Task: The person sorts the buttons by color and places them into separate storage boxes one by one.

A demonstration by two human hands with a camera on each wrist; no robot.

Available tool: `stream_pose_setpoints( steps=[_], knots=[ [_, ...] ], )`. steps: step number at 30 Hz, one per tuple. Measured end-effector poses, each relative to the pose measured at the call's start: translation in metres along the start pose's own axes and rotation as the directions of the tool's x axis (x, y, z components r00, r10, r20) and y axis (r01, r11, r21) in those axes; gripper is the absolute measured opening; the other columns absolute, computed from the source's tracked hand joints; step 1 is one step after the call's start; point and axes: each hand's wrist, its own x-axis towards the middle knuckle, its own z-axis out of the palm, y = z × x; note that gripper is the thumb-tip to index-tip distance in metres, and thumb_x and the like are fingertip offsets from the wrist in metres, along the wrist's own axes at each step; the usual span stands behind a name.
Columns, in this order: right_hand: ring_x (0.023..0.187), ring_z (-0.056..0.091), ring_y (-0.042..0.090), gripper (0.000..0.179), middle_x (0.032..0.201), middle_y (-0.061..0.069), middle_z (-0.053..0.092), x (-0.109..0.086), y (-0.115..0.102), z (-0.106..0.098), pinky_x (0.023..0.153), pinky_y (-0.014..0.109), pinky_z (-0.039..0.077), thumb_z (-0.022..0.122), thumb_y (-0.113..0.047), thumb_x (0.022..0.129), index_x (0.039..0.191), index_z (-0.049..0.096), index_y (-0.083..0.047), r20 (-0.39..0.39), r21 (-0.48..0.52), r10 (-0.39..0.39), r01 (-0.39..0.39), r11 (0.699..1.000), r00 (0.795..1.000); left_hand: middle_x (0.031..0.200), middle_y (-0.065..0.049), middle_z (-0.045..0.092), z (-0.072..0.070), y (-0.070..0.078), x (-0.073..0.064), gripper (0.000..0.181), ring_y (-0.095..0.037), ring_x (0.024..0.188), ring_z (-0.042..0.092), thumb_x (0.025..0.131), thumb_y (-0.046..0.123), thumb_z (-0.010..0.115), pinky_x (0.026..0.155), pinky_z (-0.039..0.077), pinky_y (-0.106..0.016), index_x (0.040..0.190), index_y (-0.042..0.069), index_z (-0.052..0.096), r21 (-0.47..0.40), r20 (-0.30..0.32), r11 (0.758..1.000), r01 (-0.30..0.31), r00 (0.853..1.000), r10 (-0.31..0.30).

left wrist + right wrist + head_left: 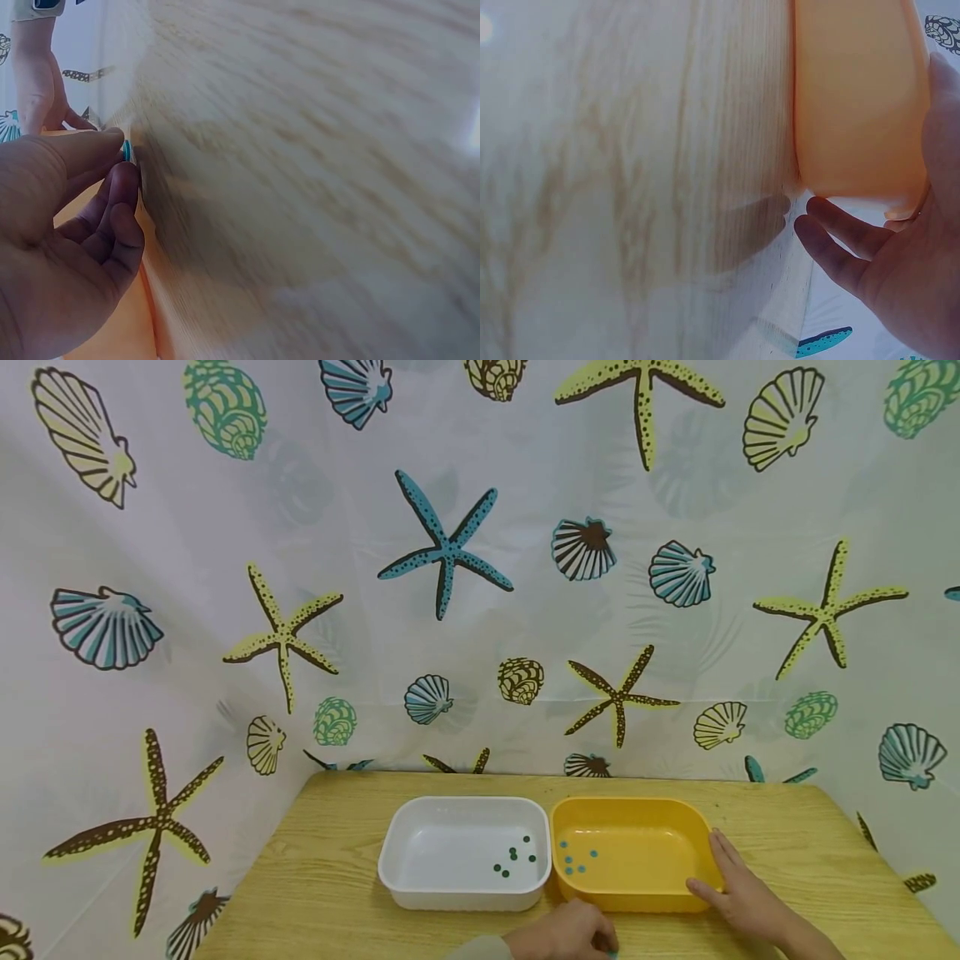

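My left hand [558, 935] is low over the table, in front of the gap between the two tubs. It pinches a small round teal disc [127, 151] between thumb and fingertip, close to the wood surface. My right hand [753, 906] rests against the right end of the yellow tub [637, 903], fingers extended along its outer wall and thumb at the front corner of the rim. In the right wrist view two straight fingers [840, 251] reach past the tub's lower edge. Several blue discs [568, 860] lie at the left inside the yellow tub.
A white tub [465, 902] stands left of the yellow one, its rim right beside it, with several dark green discs [513, 852] at its right side. Both stand on a wooden table [322, 877]. A curtain [480, 652] printed with shells and starfish surrounds the table's back and sides.
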Motion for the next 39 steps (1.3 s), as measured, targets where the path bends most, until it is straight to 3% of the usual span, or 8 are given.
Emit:
stream_pose_setpoints(
  steps=[4,12,16,20,26,28,31,39],
  knots=[
    [0.131,0.011,0.056,0.092,0.147,0.039,-0.001,0.001,0.000,0.000,0.100,0.065,0.017,0.052,-0.044,0.096,0.142,0.003,0.018,0.008,0.004,0.012,-0.012,1.000,1.000,0.081,0.020,0.063,-0.002,0.005,-0.005,0.004,0.003,0.074,0.058,0.088,0.029,0.068,0.066,0.047,-0.018,0.090,0.029,0.071,-0.057,0.007,0.998,0.028,1.000,-0.028],
    [0.132,0.009,0.056,0.093,0.147,0.039,-0.002,0.001,0.000,0.001,0.101,0.065,0.014,0.051,-0.046,0.095,0.142,0.002,0.018,0.019,0.013,0.032,-0.032,0.999,0.999,0.075,0.013,0.064,-0.028,0.071,-0.049,0.006,-0.002,0.068,0.057,0.088,0.017,0.068,0.064,0.048,-0.021,0.083,0.019,0.071,-0.075,0.001,0.992,0.101,0.995,-0.102],
    [0.132,0.009,0.055,0.092,0.147,0.038,-0.002,0.001,0.001,0.001,0.101,0.065,0.014,0.051,-0.045,0.096,0.143,0.002,0.018,0.017,0.010,0.025,-0.025,1.000,1.000,0.072,0.014,0.063,-0.032,0.082,-0.055,0.006,0.000,0.066,0.056,0.087,0.014,0.068,0.063,0.047,-0.019,0.082,0.016,0.072,-0.053,-0.012,0.994,0.095,0.995,-0.096],
    [0.132,0.009,0.055,0.093,0.148,0.038,-0.002,0.001,0.001,0.001,0.101,0.065,0.014,0.051,-0.046,0.095,0.143,0.002,0.017,0.020,0.006,0.033,-0.033,0.999,0.999,0.072,0.015,0.062,-0.025,0.069,-0.045,0.007,0.001,0.065,0.056,0.086,0.015,0.069,0.061,0.047,-0.018,0.081,0.019,0.072,0.009,-0.033,0.997,0.072,0.997,-0.071],
    [0.132,0.009,0.055,0.094,0.148,0.037,-0.002,0.001,0.001,0.001,0.101,0.065,0.014,0.051,-0.047,0.095,0.143,0.001,0.017,0.022,0.007,0.035,-0.035,0.999,0.999,0.072,0.022,0.060,-0.005,0.016,-0.010,0.009,0.005,0.065,0.054,0.086,0.022,0.068,0.060,0.045,-0.014,0.081,0.028,0.069,0.117,-0.016,0.993,-0.028,0.999,0.030],
    [0.132,0.009,0.055,0.094,0.148,0.037,-0.002,0.001,0.001,0.001,0.101,0.065,0.014,0.051,-0.046,0.095,0.143,0.001,0.016,0.021,0.008,0.035,-0.035,0.999,0.999,0.072,0.023,0.059,-0.001,0.005,-0.003,0.009,0.005,0.064,0.054,0.086,0.023,0.068,0.060,0.045,-0.013,0.081,0.030,0.068,0.144,-0.006,0.988,-0.046,0.999,0.048],
    [0.132,0.009,0.055,0.094,0.148,0.037,-0.002,0.001,0.000,0.001,0.101,0.065,0.015,0.051,-0.047,0.095,0.143,0.001,0.016,0.023,0.007,0.036,-0.036,0.999,0.999,0.071,0.022,0.059,0.001,-0.001,0.002,0.007,0.004,0.063,0.053,0.086,0.025,0.069,0.059,0.045,-0.014,0.081,0.030,0.068,0.163,0.001,0.985,-0.052,0.999,0.052],
    [0.132,0.008,0.055,0.093,0.148,0.038,-0.003,0.001,0.001,0.001,0.101,0.065,0.014,0.051,-0.045,0.096,0.143,0.000,0.017,0.022,0.019,0.026,-0.026,0.999,0.999,0.068,0.019,0.057,-0.002,-0.001,-0.002,0.009,0.004,0.060,0.051,0.086,0.029,0.070,0.057,0.044,-0.014,0.079,0.027,0.066,0.167,0.006,0.984,-0.060,0.998,0.060]
  ],
)
